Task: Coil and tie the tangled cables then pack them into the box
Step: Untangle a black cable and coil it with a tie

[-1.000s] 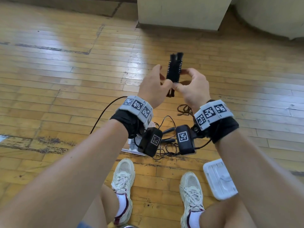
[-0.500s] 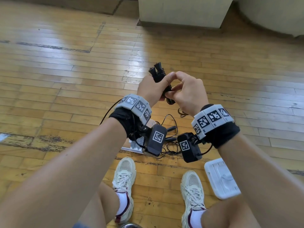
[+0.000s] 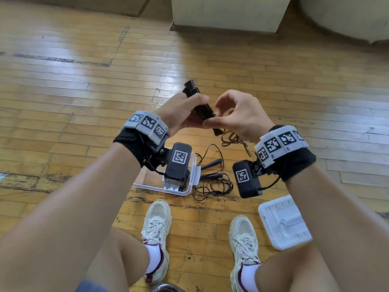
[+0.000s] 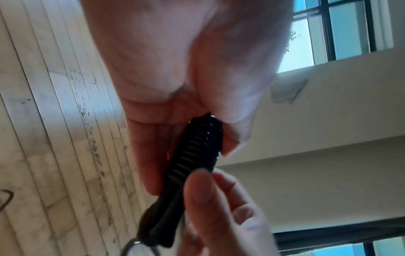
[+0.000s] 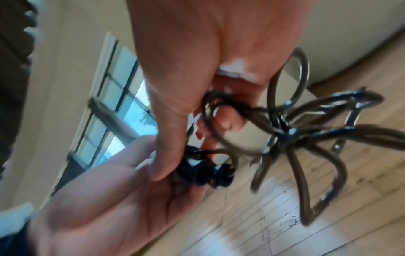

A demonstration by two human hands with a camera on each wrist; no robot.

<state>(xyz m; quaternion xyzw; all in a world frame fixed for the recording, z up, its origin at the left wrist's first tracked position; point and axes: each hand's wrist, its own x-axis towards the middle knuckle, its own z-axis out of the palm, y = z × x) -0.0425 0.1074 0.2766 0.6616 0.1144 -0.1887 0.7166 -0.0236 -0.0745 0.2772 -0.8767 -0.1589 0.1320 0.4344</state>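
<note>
Cable bundle in left grip; right wrist view, blurred, shows right grip seemingly pinching loops.

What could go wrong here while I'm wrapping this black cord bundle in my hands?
The loose brown loops hanging from your right hand could snag or knot as you wrap. The black bundle sits in a light grip of your left hand, so its turns may spring loose. The cable tangle by your feet could catch a shoe.

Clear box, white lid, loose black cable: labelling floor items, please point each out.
clear box (image 3: 185,191), head view, near right rim corner.
white lid (image 3: 273,220), head view, top face.
loose black cable (image 3: 212,189), head view, tangled loops.
</note>
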